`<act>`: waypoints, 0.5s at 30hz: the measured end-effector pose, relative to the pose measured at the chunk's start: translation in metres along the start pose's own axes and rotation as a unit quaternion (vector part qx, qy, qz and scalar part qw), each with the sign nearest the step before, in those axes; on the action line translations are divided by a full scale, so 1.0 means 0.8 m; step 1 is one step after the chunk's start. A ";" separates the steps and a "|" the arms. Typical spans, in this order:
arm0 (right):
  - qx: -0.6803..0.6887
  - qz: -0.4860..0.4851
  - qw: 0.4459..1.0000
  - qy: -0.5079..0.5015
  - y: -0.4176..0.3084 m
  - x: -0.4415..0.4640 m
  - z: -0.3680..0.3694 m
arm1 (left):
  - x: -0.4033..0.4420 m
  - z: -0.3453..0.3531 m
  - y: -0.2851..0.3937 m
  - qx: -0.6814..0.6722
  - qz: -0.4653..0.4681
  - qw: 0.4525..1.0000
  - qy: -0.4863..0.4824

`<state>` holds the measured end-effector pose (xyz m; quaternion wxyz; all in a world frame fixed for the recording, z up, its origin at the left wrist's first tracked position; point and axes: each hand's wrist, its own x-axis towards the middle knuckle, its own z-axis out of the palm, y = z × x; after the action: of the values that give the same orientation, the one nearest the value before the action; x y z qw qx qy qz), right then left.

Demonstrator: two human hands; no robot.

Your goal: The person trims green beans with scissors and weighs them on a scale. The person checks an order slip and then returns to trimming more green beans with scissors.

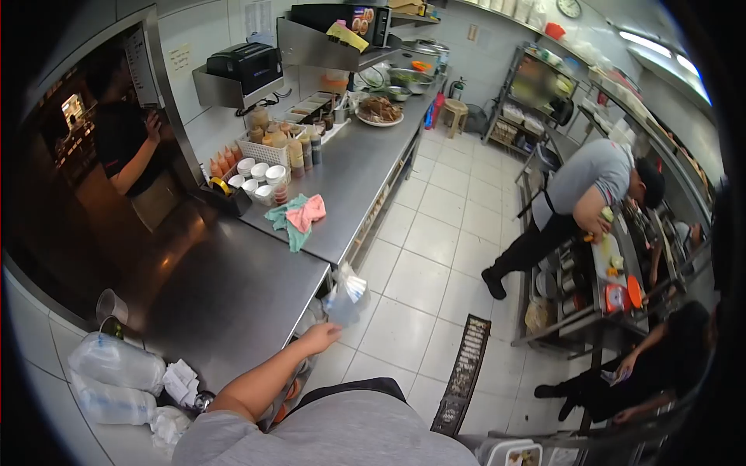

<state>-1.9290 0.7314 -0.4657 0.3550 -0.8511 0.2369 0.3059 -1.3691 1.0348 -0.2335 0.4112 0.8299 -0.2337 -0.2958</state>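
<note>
My left hand (318,339) reaches out past the corner of the steel counter (225,272), its fingers closed on a clear plastic bag (346,300) with white and blue contents that I cannot make out. The bag hangs beside the counter's edge, over the tiled floor. A pink cloth (306,213) and a green cloth (289,225) lie on the counter beyond it. White cups (260,177) and sauce bottles (295,155) stand behind the cloths. My right hand is out of view.
Wrapped plastic packs (116,380) lie at the lower left. A dark floor grate (465,373) crosses the tiles. One co-worker (587,186) bends over the right-hand worktable; another person (660,365) is at the lower right. Someone stands beyond the left opening.
</note>
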 end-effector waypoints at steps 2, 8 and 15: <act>-0.075 -0.101 0.992 -0.002 0.009 0.056 -0.036 | 0.043 -0.031 0.055 0.010 0.024 0.999 0.035; 0.241 0.169 0.951 0.091 -0.182 0.144 -0.389 | 0.267 -0.234 0.124 0.127 0.158 0.906 0.371; 0.307 0.101 0.945 0.041 -0.120 0.267 -0.592 | 0.390 -0.221 0.171 0.184 -0.351 0.837 0.377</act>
<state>-1.5525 0.3977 -0.3031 0.5564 -0.6841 0.4185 0.2176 -1.0450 0.8587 -0.1285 0.1757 0.9639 0.1968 -0.0361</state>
